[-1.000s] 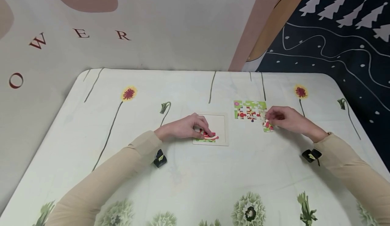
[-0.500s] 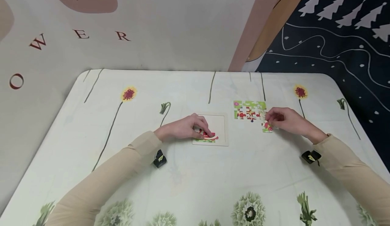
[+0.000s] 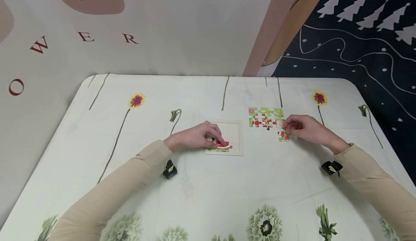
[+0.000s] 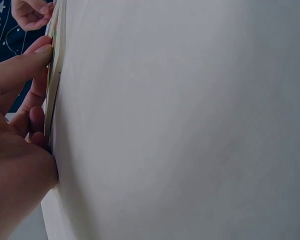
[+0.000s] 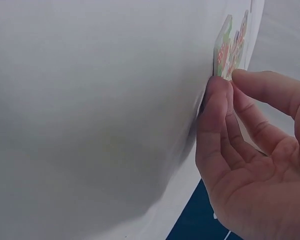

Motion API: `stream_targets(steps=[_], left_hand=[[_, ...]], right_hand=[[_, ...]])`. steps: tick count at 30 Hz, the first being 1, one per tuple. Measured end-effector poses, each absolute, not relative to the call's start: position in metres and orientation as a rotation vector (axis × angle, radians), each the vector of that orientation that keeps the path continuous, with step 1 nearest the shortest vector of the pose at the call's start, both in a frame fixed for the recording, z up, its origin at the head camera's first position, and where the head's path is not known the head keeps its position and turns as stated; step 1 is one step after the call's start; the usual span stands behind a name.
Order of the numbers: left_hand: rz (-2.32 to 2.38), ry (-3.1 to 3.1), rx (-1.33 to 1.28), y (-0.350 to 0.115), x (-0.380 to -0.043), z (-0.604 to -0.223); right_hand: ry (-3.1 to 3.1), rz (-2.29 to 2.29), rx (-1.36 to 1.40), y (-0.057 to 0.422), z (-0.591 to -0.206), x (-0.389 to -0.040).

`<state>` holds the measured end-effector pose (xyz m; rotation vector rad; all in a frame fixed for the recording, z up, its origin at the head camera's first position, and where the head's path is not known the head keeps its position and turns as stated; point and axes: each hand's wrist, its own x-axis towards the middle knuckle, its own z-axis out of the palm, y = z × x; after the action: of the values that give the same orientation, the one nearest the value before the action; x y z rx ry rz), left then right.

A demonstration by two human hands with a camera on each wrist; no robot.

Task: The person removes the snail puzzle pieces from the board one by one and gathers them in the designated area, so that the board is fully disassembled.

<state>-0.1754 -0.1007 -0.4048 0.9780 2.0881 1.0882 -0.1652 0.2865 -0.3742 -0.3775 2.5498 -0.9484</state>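
Note:
My left hand (image 3: 200, 134) lies over the shallow puzzle frame (image 3: 241, 138), fingertips and thumb touching red-and-green jigsaw pieces (image 3: 224, 147) in its lower left. The fingers hide part of those pieces. In the left wrist view, the left hand (image 4: 20, 95) touches the face of the thin board (image 4: 54, 95). To the right, my right hand (image 3: 302, 127) pinches a small red-and-green jigsaw piece (image 3: 284, 136) between thumb and fingers, low at the tabletop. The right wrist view shows the thumb and fingertips of that hand (image 5: 250, 145) at the piece's edge (image 5: 223, 55).
A group of jigsaw pieces (image 3: 265, 112), green above and red below, lies right of the frame, just beyond the pinched piece. They rest on a flower-printed white tablecloth (image 3: 195, 190). A pale wall hanging (image 3: 182, 35) rises behind the table's far edge.
The right hand's piece has shifted slightly left, below the group of pieces. The left hand stays in place over the frame.

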Motion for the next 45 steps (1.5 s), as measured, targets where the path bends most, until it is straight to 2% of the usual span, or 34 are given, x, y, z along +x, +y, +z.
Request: stream_targets(steps=[11,28,45], left_hand=[[1.1,2.088,0.96,-0.099,-0.174,-0.403],[1.03,2.289,0.948,-0.111,-0.169,-0.388],[1.066,2.183,0.905,-0.119,-0.178,-0.4]], right_hand=[[2.572,-0.986,-0.426,0.282,-0.369,-0.162],[2.51,-1.097,-0.598,0.23,-0.366,-0.164],[2.392,-1.124,-0.732,0.186,-0.377,-0.169]])
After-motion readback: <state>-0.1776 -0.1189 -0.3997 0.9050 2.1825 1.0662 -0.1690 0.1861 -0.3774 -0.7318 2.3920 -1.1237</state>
